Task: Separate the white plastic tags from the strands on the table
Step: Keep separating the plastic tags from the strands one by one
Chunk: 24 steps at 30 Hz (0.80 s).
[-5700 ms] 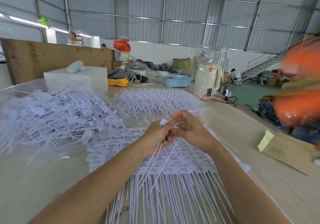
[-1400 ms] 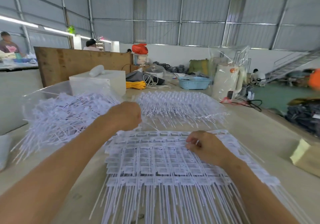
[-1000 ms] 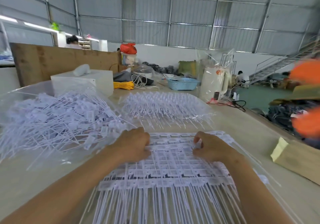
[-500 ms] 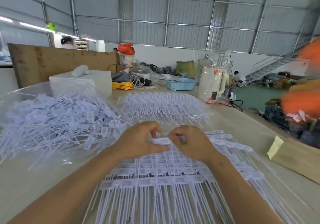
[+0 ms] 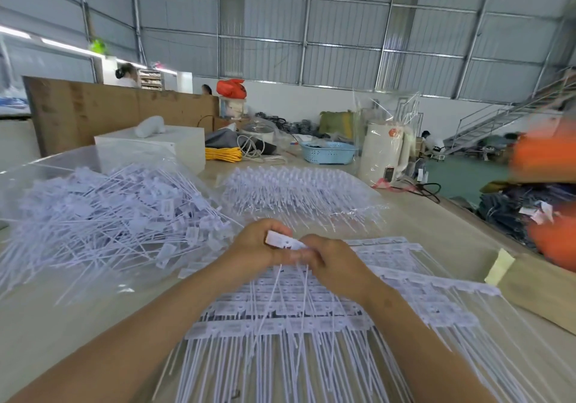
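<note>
**A:** ok head cam, what are the hands doing?

**B:** Both forearms come in from the bottom and meet in the middle of the table (image 5: 436,225). The left hand (image 5: 254,243) and right hand (image 5: 330,262) are knuckles-up and touching each other, fingers curled in. Between them they pinch a small strip of white tags (image 5: 282,240), left thumb and fingers on one end, right fingertips on the other.

**A:** what do the tags look like?

**B:** Flat white rectangles joined side by side, each with a long thin strand. A few strands (image 5: 274,290) hang down from the pinched strip, under the fingers, over the stack below.

**A:** stack?

**B:** Yeah, layered sheets of joined tags (image 5: 405,303) lie flat right under and in front of the hands, strands running toward the camera. To the left there's a loose pile of single tags (image 5: 103,212) on clear plastic, well apart from the fingers. Behind the hands, another bundle in a clear bag (image 5: 299,190).

**A:** anything else?

**B:** Blue basket (image 5: 328,152), white box (image 5: 162,144), yellow cord (image 5: 223,154) at the far end.
</note>
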Tool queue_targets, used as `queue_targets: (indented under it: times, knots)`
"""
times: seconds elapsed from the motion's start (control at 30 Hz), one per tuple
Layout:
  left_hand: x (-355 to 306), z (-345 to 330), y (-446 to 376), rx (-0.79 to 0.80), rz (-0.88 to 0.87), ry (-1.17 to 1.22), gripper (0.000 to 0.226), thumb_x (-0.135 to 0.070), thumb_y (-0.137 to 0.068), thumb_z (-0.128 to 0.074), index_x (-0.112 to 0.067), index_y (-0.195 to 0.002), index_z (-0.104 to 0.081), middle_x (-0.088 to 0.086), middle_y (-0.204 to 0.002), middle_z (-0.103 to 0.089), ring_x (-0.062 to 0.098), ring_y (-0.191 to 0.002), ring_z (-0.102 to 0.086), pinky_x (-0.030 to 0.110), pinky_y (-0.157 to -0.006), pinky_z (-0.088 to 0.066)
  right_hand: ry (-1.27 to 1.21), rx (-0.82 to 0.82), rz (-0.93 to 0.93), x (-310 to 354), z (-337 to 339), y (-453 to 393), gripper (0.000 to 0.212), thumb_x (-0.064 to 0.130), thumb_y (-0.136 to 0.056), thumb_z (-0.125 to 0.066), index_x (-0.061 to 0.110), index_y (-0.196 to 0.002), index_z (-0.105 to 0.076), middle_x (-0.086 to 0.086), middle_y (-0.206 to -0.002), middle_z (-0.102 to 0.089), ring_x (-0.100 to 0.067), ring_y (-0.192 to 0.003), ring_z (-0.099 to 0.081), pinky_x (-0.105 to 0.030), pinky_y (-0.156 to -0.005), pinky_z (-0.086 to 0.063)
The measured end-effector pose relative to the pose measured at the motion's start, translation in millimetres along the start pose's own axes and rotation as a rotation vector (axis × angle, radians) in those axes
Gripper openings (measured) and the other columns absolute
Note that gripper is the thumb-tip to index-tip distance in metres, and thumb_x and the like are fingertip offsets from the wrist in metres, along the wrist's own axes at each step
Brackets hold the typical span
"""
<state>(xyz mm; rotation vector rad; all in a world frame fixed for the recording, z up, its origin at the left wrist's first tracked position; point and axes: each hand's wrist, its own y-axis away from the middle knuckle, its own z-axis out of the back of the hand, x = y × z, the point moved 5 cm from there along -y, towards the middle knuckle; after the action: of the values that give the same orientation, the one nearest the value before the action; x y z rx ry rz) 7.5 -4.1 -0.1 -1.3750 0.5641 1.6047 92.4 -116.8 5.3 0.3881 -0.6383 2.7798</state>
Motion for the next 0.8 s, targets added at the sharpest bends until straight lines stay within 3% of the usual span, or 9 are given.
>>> queue_targets:
  times: [0.07, 0.1, 0.2, 0.3, 0.43, 0.57, 0.67, 0.73, 0.8]
  knots:
    - [3.7, -0.9, 0.3, -0.012, 0.076, 0.261, 0.012, -0.001, -0.084, -0.067, -0.004, -0.094, -0.061, 0.009, -0.074, -0.066, 0.016, -0.063, -0.065, 0.025, -0.062, -0.056, -0.111, -0.022, -0.008, 0.2, 0.2, -1.4, 0.021, 0.024, -0.097, -0.049, 0.005, -0.095, -0.058, 0.002, -0.066, -0.046, -0.021, -0.065, -0.043, -0.034, -0.060, -0.034]
    - [3.3, -2.3, 1.7, -0.011, 0.077, 0.248, 0.003, -0.005, -0.088, -0.064, -0.004, -0.090, -0.063, 0.008, -0.069, -0.066, 0.014, -0.058, -0.065, 0.021, -0.056, -0.054, -0.133, -0.014, -0.022, -0.8, -1.6, -1.4, 0.020, 0.023, -0.096, -0.050, 0.005, -0.089, -0.057, 0.003, -0.064, -0.044, -0.020, -0.065, -0.042, -0.034, -0.060, -0.032]
    - [6.2, -9.0, 3.0, -0.031, 0.047, 0.048, 0.017, -0.019, -0.095, -0.056, -0.009, -0.081, -0.059, 0.006, -0.059, -0.062, 0.013, -0.046, -0.059, 0.019, -0.044, -0.045, -0.264, 0.043, -0.095, -3.6, -11.2, -0.2, 0.024, 0.024, -0.096, -0.051, 0.008, -0.078, -0.052, 0.003, -0.064, -0.044, -0.013, -0.061, -0.043, -0.027, -0.058, -0.032]
    - [6.8, -13.9, 1.3, -0.065, 0.005, -0.119, 0.031, -0.028, -0.098, -0.051, -0.012, -0.071, -0.052, 0.009, -0.056, -0.055, 0.014, -0.041, -0.050, 0.020, -0.043, -0.039, -0.346, 0.016, -0.118, -3.5, -10.8, -1.1, 0.027, 0.023, -0.094, -0.055, 0.018, -0.068, -0.054, 0.010, -0.060, -0.049, 0.000, -0.053, -0.047, -0.016, -0.055, -0.034]
    - [10.3, -15.4, -0.9, -0.066, 0.099, -0.039, 0.036, -0.028, -0.098, -0.051, -0.013, -0.065, -0.051, 0.001, -0.049, -0.049, 0.007, -0.034, -0.041, 0.015, -0.039, -0.033, -0.272, -0.060, -0.098, -1.1, -8.5, -3.4, 0.015, 0.019, -0.090, -0.060, 0.011, -0.078, -0.064, 0.003, -0.065, -0.054, -0.014, -0.061, -0.048, -0.031, -0.062, -0.040]
    - [11.3, -15.5, -2.6, 0.008, 0.241, -0.019, 0.034, -0.022, -0.098, -0.052, -0.010, -0.066, -0.051, 0.001, -0.046, -0.048, 0.011, -0.035, -0.038, 0.018, -0.040, -0.026, 0.008, -0.078, -0.017, 4.4, -2.7, -0.1, 0.012, 0.023, -0.092, -0.058, 0.021, -0.096, -0.069, 0.000, -0.093, -0.069, -0.023, -0.086, -0.060, -0.029, -0.070, -0.040]
    - [3.7, -8.4, -1.3, 0.137, 0.366, -0.026, 0.028, -0.016, -0.091, -0.059, -0.011, -0.064, -0.052, -0.003, -0.041, -0.041, 0.009, -0.031, -0.031, 0.015, -0.036, -0.023, 0.144, -0.097, 0.077, 16.4, 3.6, -0.7, 0.013, 0.029, -0.093, -0.056, 0.022, -0.094, -0.067, 0.006, -0.091, -0.066, -0.020, -0.086, -0.060, -0.025, -0.071, -0.029]
    - [-1.3, -0.4, 3.9, 0.348, 0.462, 0.253, 0.026, -0.014, -0.078, -0.070, -0.014, -0.060, -0.052, -0.007, -0.040, -0.034, 0.005, -0.026, -0.026, 0.013, -0.025, -0.020, 0.029, -0.167, 0.067, 16.4, 17.4, -1.5, 0.016, 0.026, -0.093, -0.057, 0.016, -0.085, -0.066, 0.007, -0.076, -0.059, -0.015, -0.073, -0.055, -0.024, -0.067, -0.034]
    - [-14.1, 12.7, 10.5, 0.542, 0.414, 0.609, 0.028, -0.021, -0.066, -0.084, -0.015, -0.058, -0.058, -0.009, -0.041, -0.035, 0.003, -0.023, -0.029, 0.011, -0.022, -0.025, -0.168, -0.252, -0.046, -0.1, 40.3, 2.0, 0.021, 0.019, -0.093, -0.057, 0.007, -0.078, -0.065, 0.006, -0.071, -0.054, -0.009, -0.067, -0.048, -0.024, -0.067, -0.038]
